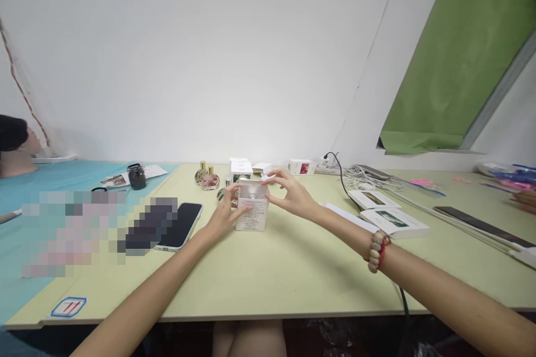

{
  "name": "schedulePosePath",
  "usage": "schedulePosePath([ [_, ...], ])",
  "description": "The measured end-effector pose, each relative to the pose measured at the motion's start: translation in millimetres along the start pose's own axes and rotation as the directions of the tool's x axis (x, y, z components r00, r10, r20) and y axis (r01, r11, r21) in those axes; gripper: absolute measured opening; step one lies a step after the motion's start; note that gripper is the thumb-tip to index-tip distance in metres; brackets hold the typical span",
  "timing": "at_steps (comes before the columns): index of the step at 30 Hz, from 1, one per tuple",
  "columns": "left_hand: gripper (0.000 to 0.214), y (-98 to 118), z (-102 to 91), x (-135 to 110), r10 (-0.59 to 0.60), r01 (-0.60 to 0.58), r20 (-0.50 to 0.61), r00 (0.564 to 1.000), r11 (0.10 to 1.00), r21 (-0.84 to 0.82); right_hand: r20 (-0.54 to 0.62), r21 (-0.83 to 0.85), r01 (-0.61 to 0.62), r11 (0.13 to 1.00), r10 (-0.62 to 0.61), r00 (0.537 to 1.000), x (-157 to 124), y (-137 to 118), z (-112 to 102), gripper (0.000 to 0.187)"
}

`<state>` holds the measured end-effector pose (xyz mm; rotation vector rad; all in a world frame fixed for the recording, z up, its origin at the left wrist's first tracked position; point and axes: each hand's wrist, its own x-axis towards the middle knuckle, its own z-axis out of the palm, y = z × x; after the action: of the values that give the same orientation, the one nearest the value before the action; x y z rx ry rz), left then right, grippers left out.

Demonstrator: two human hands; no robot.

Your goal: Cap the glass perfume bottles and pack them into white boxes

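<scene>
A small white perfume box (253, 216) with fine printed text stands upright on the table in front of me. Its top looks open, with a flap at the upper edge, and something greyish shows just below the rim. My left hand (224, 213) grips the box's left side, thumb across the front. At the upper right corner, the fingers of my right hand (288, 195) are curled onto the flap and edge. Behind the box, partly hidden by it and my left hand, is a glass bottle. Two perfume bottles (210, 179) with gold caps stand further back on the left.
White boxes (241, 168) stand near the wall, another box (300, 167) right of them. A phone (184, 226) lies left, beside a pixelated patch. A dark jar (136, 177) is on the blue cloth. Flat boxes (393, 222), cables (364, 178) and a dark bar (477, 223) lie right.
</scene>
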<state>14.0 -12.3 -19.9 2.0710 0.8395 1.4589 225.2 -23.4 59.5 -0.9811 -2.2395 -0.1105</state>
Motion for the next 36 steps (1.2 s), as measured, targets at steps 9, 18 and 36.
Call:
schedulePosePath([
  [9,0.045,-1,-4.9,4,-0.007,0.008,-0.010,1.000,0.998,0.063,0.054,-0.005,-0.109,0.994,0.109,0.993,5,-8,1,0.024],
  [18,0.040,-3,-7.3,6,-0.019,0.019,-0.007,1.000,0.999,0.043,0.018,0.074,-0.180,0.981,0.179,0.984,5,-7,7,0.019],
  [36,0.053,-7,4.7,-4,-0.046,0.047,-0.045,0.998,0.999,0.022,0.057,-0.323,0.090,0.942,-0.076,0.996,18,-32,11,0.021],
])
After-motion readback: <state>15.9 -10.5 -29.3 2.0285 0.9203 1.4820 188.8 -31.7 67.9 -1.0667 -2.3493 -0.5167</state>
